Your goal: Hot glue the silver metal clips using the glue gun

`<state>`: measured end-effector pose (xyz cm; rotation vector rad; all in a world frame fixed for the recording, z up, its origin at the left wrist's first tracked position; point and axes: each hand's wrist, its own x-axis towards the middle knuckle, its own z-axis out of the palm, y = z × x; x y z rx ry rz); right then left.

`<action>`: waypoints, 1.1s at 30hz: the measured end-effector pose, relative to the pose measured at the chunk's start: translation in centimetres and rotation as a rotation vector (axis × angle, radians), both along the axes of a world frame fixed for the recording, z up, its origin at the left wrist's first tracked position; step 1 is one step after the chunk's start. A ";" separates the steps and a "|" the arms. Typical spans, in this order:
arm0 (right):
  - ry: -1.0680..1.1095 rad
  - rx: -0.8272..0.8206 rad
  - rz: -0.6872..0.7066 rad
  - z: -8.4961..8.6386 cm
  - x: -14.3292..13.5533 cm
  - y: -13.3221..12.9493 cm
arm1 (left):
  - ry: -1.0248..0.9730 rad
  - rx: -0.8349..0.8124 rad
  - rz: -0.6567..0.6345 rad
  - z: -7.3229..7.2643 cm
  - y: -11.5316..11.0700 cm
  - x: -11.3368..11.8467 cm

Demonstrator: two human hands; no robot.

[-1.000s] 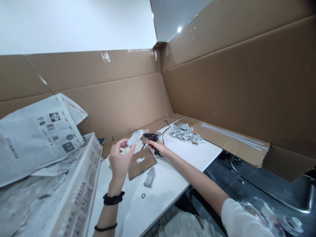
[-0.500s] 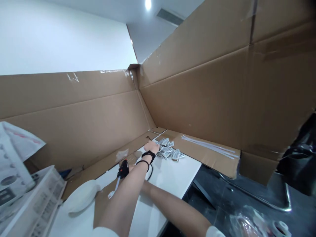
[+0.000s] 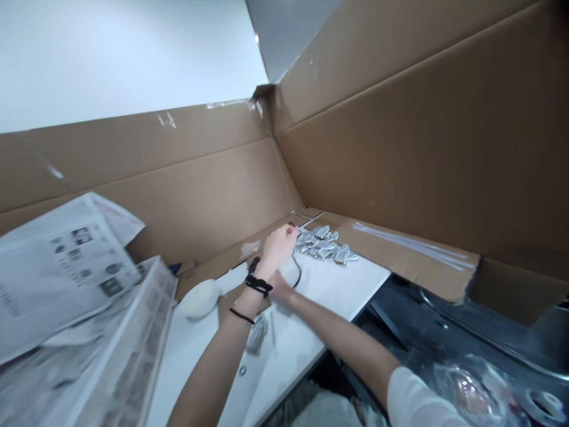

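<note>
My left hand (image 3: 281,242), with dark bands on its wrist, reaches over the white table (image 3: 311,302) at the left edge of a pile of silver metal pieces (image 3: 326,244). Its fingers are drawn together near a small dark item; what they hold, if anything, I cannot make out. My right hand (image 3: 279,287) lies under the left wrist, its fingers hidden behind it. A black cord (image 3: 299,274) curves beside the hands. Another silver piece (image 3: 256,335) lies nearer, by my left forearm. A small ring (image 3: 242,370) shows on the white surface.
Tall cardboard walls (image 3: 400,142) close off the back and right. At left stand a white basket (image 3: 133,356) and printed white packaging (image 3: 66,273). A rounded white object (image 3: 200,299) is beside them. Clear strips (image 3: 413,246) lie on cardboard at right; a plastic bag (image 3: 471,391) sits below.
The view has swung left and down. My crossed arms still reach to the pile's left edge. The black tool with an orange spot, seen near my right hand before, is out of sight.
</note>
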<state>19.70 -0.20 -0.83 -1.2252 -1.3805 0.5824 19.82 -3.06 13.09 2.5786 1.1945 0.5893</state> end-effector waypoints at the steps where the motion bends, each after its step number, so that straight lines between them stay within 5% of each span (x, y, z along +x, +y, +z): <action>1: 0.008 -0.042 -0.030 -0.5 0.0 0.6 | -0.072 0.032 -0.014 1.1 -0.7 -2.4; 4: -0.018 -0.128 -0.141 -1.6 0.1 1.9 | -0.114 0.074 0.195 2.8 -2.9 -9.6; 6: -0.071 -0.167 -0.212 -1.8 0.4 2.3 | -0.003 0.081 0.386 1.5 -4.3 -13.4; 8: -0.094 -0.132 -0.243 -1.9 0.6 2.2 | 0.186 -0.009 0.403 -1.5 -5.4 -15.7; 13: -0.058 0.019 -0.208 -2.4 0.9 1.5 | 0.450 -0.096 0.286 -9.1 -7.3 -16.7; 18: -0.037 0.071 -0.160 -2.9 0.8 1.1 | 0.399 -0.098 0.173 -10.3 -7.7 -17.0; 22: -0.027 0.091 -0.135 -2.9 0.7 0.6 | 0.167 -0.104 0.274 -9.1 -4.6 -18.3; 26: 0.008 0.106 -0.126 -3.1 0.7 0.5 | -0.108 0.055 0.672 -8.4 1.5 -21.3; 29: 0.011 0.090 -0.138 -3.2 0.7 0.7 | -0.051 0.051 0.850 -8.9 5.5 -24.0; 33: 0.038 0.092 -0.107 -3.1 0.5 0.6 | -0.010 0.007 0.892 -9.9 7.8 -25.8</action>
